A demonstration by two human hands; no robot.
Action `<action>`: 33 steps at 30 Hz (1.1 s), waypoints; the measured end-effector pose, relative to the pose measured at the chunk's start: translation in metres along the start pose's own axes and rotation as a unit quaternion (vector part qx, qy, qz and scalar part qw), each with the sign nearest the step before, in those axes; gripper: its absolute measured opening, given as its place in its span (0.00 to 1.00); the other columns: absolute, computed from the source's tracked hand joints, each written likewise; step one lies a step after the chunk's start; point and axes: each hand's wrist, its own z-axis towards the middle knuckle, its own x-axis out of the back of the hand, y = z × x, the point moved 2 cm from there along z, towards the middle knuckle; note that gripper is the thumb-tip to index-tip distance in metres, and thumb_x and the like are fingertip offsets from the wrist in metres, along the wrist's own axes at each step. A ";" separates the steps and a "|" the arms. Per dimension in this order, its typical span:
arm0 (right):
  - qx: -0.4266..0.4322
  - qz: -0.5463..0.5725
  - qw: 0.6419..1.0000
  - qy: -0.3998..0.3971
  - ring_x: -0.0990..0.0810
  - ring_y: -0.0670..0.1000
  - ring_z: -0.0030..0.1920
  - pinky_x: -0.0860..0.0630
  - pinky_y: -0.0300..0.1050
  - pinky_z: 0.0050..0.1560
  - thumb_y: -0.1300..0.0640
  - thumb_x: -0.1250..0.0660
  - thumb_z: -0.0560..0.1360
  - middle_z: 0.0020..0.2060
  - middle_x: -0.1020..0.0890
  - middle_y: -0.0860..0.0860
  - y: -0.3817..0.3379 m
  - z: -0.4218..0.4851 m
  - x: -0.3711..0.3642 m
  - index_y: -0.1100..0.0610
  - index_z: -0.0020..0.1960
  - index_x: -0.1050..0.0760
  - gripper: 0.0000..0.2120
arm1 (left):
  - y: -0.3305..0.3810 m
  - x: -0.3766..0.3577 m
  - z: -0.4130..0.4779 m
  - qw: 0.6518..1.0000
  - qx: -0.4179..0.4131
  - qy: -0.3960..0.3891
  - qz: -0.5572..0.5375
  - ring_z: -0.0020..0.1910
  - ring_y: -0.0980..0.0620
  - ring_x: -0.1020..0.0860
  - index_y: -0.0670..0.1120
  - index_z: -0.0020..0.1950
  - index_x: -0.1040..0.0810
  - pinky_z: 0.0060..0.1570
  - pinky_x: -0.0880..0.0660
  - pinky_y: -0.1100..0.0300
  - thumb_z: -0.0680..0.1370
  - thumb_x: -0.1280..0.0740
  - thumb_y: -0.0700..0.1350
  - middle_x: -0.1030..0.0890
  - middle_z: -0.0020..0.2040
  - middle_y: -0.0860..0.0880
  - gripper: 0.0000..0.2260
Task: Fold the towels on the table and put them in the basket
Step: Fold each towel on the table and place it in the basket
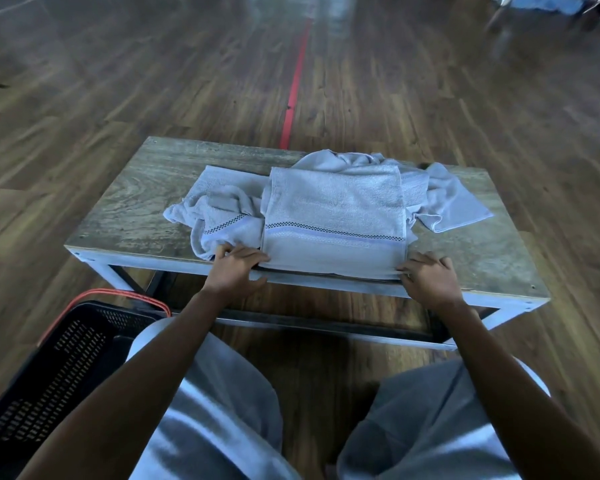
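Observation:
A pale grey towel [333, 216] with a dark checked stripe lies folded flat at the near edge of a low wooden table [132, 199]. My left hand [238, 266] pinches its near left corner and my right hand [426, 277] pinches its near right corner. Crumpled grey towels lie beside it: one to the left [219, 209], another behind and to the right [444, 199]. A black perforated basket [52, 375] with an orange rim stands on the floor at my lower left, beside my left knee.
The table stands on a wood-plank floor with a red tape line [295, 84] running away from its far edge. My knees in grey trousers [222, 410] fill the bottom of the view. Blurred objects sit at the top right.

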 end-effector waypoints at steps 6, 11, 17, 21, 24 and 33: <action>0.073 -0.089 0.993 -0.009 0.20 0.56 0.45 0.31 0.50 0.45 0.50 0.19 0.59 0.41 0.19 0.52 -0.008 -0.007 0.003 0.56 0.44 0.21 0.19 | 0.013 0.006 0.003 0.994 -0.059 0.005 0.095 0.40 0.48 0.19 0.47 0.40 0.18 0.48 0.40 0.53 0.62 0.20 0.44 0.18 0.38 0.52 0.11; 0.120 -0.091 0.987 0.054 0.20 0.56 0.36 0.42 0.49 0.39 0.57 0.24 0.64 0.32 0.21 0.53 0.000 -0.014 0.011 0.57 0.36 0.23 0.08 | 0.012 0.023 -0.004 0.994 -0.073 0.029 0.074 0.40 0.50 0.19 0.49 0.40 0.17 0.48 0.39 0.53 0.71 0.29 0.48 0.17 0.38 0.54 0.04; 0.126 -0.023 0.991 -0.027 0.22 0.51 0.46 0.34 0.48 0.46 0.55 0.39 0.77 0.39 0.21 0.47 0.011 0.014 0.097 0.52 0.42 0.24 0.07 | 0.009 0.101 0.040 0.992 -0.044 -0.113 -0.040 0.46 0.51 0.20 0.49 0.48 0.17 0.52 0.34 0.61 0.74 0.32 0.52 0.16 0.45 0.53 0.09; 0.089 0.026 0.992 -0.086 0.26 0.49 0.40 0.33 0.43 0.43 0.58 0.37 0.77 0.35 0.23 0.47 0.018 0.057 0.194 0.54 0.42 0.22 0.06 | 0.017 0.191 0.098 0.986 -0.032 -0.139 -0.082 0.40 0.62 0.22 0.52 0.43 0.19 0.41 0.30 0.70 0.73 0.28 0.47 0.18 0.40 0.56 0.01; 0.090 0.033 0.995 -0.038 0.25 0.47 0.35 0.33 0.36 0.37 0.60 0.36 0.78 0.34 0.22 0.49 0.017 0.079 0.277 0.60 0.47 0.20 0.07 | 0.024 0.262 0.138 0.992 -0.020 -0.088 -0.084 0.35 0.72 0.24 0.47 0.46 0.17 0.37 0.33 0.76 0.73 0.27 0.42 0.17 0.39 0.54 0.03; 0.044 0.089 0.981 0.168 0.22 0.53 0.47 0.26 0.49 0.49 0.58 0.40 0.80 0.44 0.19 0.49 0.024 0.096 0.453 0.50 0.48 0.24 0.07 | 0.080 0.424 0.202 0.991 -0.021 0.131 -0.021 0.49 0.52 0.21 0.42 0.58 0.18 0.52 0.29 0.64 0.78 0.33 0.42 0.17 0.56 0.46 0.11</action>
